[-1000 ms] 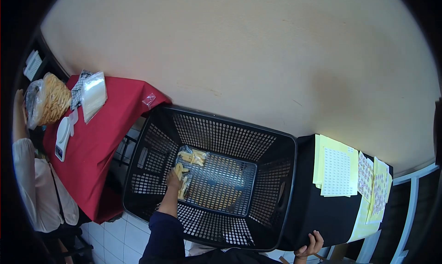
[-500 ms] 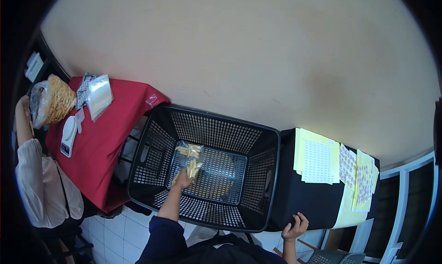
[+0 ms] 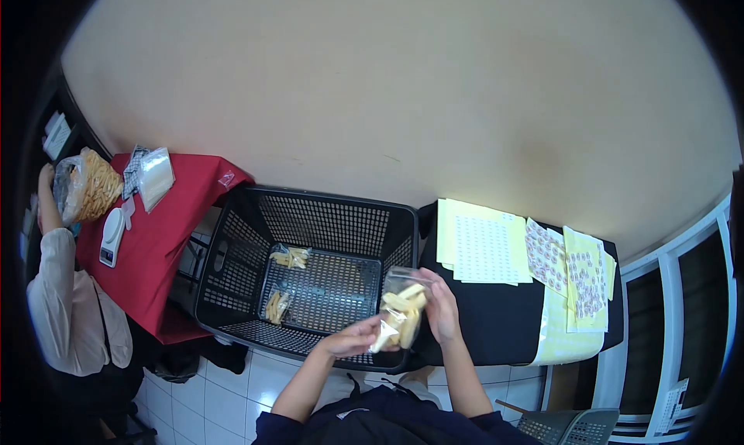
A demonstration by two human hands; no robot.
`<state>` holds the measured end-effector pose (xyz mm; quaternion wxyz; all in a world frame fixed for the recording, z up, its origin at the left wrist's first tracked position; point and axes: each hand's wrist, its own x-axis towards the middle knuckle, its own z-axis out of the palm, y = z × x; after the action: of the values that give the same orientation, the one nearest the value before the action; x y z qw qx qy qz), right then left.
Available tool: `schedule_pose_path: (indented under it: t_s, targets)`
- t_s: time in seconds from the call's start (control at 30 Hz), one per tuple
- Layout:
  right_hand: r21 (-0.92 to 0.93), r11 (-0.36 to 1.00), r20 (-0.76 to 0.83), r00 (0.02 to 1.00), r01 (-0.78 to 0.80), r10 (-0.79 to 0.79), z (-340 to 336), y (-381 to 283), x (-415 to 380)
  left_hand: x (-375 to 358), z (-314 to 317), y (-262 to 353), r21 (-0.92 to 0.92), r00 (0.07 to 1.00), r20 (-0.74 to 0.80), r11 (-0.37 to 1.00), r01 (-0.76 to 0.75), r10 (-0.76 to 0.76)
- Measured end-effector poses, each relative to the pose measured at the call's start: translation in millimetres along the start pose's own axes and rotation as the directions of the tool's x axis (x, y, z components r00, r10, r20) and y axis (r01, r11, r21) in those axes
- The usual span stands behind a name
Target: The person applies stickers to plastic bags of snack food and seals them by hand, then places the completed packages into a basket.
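A clear plastic bag of pale yellow stick-shaped snacks (image 3: 403, 313) is held up over the right end of the black crate (image 3: 232, 321). My left hand (image 3: 355, 338) grips its lower left side. At its upper right edge, my right hand (image 3: 440, 307) has its fingers closed on the plastic. Inside the crate lie two more snack bags: one bag (image 3: 291, 256) toward the back left, another bag (image 3: 277, 307) at the front left.
To the right, a black-covered table (image 3: 480, 329) bears yellow-backed sticker sheets (image 3: 488, 247). On the left, a red-covered table (image 3: 186, 189) holds a white scale (image 3: 112, 232), clear empty bags (image 3: 157, 177) and a large bag of snack sticks (image 3: 101, 185). A co-worker (image 3: 77, 313) sits beside it.
My left hand has lifted a snack bag out of the crate and moved right. My right hand has left the black table's edge and taken hold of the bag too.
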<state>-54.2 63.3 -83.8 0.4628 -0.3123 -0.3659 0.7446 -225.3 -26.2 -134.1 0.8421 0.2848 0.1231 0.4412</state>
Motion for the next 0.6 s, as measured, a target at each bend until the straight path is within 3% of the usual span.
schedule_pose_path:
  t_s: [0.07,0.13,0.2,0.23,0.33,0.37,0.43,0.47,0.53,0.6]
  targets:
    - [0.020,1.000,0.126,0.992,-0.012,0.009,-1.1,-20.3,-6.2,9.9,12.9,-16.4,0.059,0.994,0.055,0.994,0.087,-0.090]
    - [0.028,1.000,0.060,0.998,0.004,-0.006,-9.8,-41.5,-23.2,26.8,32.7,-24.2,0.088,0.991,0.092,0.992,0.085,-0.093]
    - [-0.206,0.970,0.050,0.992,0.128,-0.120,-25.3,-66.8,-36.6,49.8,54.5,-19.0,0.227,0.999,0.035,0.974,-0.026,0.018]
    - [-0.355,0.901,0.080,0.969,0.248,-0.236,-37.3,-74.2,-40.3,66.4,63.7,-15.8,0.382,0.996,-0.023,0.921,-0.070,0.085]
    - [-0.402,0.865,0.095,0.953,0.301,-0.287,-55.0,-100.5,-54.7,116.6,113.0,-10.3,0.541,0.885,-0.116,0.776,-0.324,0.450]
    - [-0.428,0.857,0.075,0.956,0.287,-0.283,-64.5,-104.1,-58.0,130.6,124.8,-14.7,0.546,0.886,-0.112,0.773,-0.323,0.449]
    - [-0.424,0.838,0.087,0.937,0.343,-0.340,-75.7,-118.5,-65.5,154.2,144.3,-27.7,0.657,0.781,-0.223,0.682,-0.322,0.583]
    - [-0.426,0.815,0.100,0.915,0.394,-0.390,-81.6,-125.7,-69.3,163.5,153.4,-35.5,0.659,0.784,-0.219,0.680,-0.321,0.581]
    - [-0.394,0.815,0.113,0.903,0.424,-0.415,-95.9,-137.1,-74.6,180.9,168.9,-48.0,0.713,0.684,-0.252,0.609,-0.348,0.685]
    - [-0.364,0.816,0.127,0.892,0.449,-0.435,-109.7,-149.6,-79.4,193.5,179.6,-59.3,0.723,0.681,-0.224,0.587,-0.363,0.697]
